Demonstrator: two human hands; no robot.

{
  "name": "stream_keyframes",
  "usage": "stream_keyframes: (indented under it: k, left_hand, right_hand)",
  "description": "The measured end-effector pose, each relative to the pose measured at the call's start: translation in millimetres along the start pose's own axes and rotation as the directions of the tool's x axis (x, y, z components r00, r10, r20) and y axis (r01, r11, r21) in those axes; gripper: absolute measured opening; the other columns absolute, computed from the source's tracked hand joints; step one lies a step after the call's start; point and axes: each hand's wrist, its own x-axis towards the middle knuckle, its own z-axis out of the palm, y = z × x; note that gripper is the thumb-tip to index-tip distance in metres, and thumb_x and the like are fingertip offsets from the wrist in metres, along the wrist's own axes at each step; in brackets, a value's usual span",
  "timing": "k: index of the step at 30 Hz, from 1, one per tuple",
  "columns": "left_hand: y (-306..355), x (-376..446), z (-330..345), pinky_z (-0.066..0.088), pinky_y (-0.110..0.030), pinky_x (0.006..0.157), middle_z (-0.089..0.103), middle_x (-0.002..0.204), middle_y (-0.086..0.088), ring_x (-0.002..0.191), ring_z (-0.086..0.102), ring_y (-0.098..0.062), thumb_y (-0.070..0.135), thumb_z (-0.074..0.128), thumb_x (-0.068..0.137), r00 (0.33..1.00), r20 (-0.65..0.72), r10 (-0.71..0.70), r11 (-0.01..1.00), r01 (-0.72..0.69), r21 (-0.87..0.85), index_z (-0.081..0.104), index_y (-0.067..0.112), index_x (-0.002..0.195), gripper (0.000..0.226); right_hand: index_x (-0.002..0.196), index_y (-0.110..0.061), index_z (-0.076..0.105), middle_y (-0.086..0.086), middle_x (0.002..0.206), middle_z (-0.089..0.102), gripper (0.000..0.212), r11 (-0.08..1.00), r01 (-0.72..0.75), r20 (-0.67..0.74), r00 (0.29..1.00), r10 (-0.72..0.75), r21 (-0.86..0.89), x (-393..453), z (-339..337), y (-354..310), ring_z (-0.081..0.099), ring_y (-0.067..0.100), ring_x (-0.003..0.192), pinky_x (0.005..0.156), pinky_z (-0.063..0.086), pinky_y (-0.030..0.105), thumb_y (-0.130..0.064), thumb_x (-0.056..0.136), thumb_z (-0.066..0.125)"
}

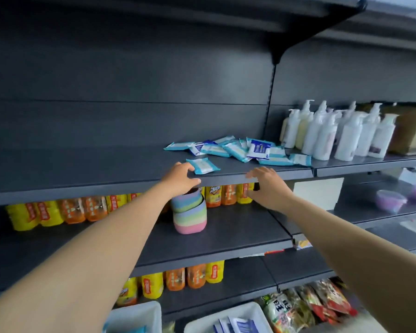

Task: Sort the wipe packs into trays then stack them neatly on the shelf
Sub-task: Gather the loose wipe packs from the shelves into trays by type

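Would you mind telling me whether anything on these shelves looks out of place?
Yes. The wipe packs lie in a loose, overlapping heap on the upper shelf, one pack apart near the edge. A pastel striped container stands alone among snack bags below.

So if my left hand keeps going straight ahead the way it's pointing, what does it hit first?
Most likely the lone wipe pack lying just beyond the fingertips of your left hand, well before the heap of packs farther back; depth is hard to judge.

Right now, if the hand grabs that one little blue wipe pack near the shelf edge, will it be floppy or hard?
Probably soft and a bit floppy: the single wipe pack looks like a thin, puffy film pouch with crimped ends. It likely weighs little, being small and flat. It lies flat, so it should slide rather than roll if the left hand pushes it, and its shiny wrapper may feel slippery.
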Motion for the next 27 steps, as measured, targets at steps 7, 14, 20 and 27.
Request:
stream_keyframes:
  k: [7,14,20,27]
  left_hand:
    - [4.9,79.9,18.2,0.034,-0.027,0.088,0.040,0.137,-0.010,0.122,0.045,-0.024,0.034,0.063,0.088,0.990,0.027,-0.142,0.989,0.143,-0.029,0.048,0.015,0.130,0.049]
    - [-19.2,154.5,18.6,0.034,-0.031,0.105,0.037,0.145,-0.002,0.129,0.040,-0.020,0.042,0.076,0.075,0.948,0.261,-0.179,0.984,0.177,0.030,0.039,0.021,0.141,0.079]
    - [-49.6,216.3,18.0,0.031,-0.031,0.109,0.039,0.146,0.004,0.131,0.038,-0.016,0.040,0.081,0.068,0.925,0.332,-0.184,0.982,0.188,0.021,0.037,0.024,0.143,0.088]
    - [-67.4,262.6,24.6,0.019,-0.035,0.117,0.027,0.152,-0.001,0.141,0.022,-0.017,0.031,0.083,0.068,0.870,0.466,-0.162,0.959,0.250,-0.135,0.033,0.030,0.145,0.092]
  right_hand:
    - [0.124,-0.017,0.055,0.004,0.128,0.051,0.043,0.999,0.019,0.030,0.999,-0.021,0.050,75.7,1.6,56.0,0.044,0.021,0.122,0.097,0.038,0.031,-0.025,0.084,0.069]
    - [0.129,-0.018,0.051,0.006,0.131,0.049,0.048,1.000,0.017,0.090,0.996,-0.018,0.015,156.2,22.2,69.4,0.046,0.022,0.118,0.094,0.039,0.031,-0.030,0.086,0.069]
    - [0.136,-0.014,0.046,0.007,0.142,0.043,0.052,0.998,-0.063,0.165,0.984,0.065,-0.019,219.2,47.1,85.3,0.044,0.024,0.126,0.097,0.036,0.028,-0.029,0.090,0.064]
    - [0.132,-0.012,0.052,0.007,0.136,0.049,0.049,0.986,-0.162,0.232,0.959,0.166,-0.035,273.6,59.2,103.2,0.048,0.025,0.120,0.093,0.039,0.030,-0.031,0.089,0.064]
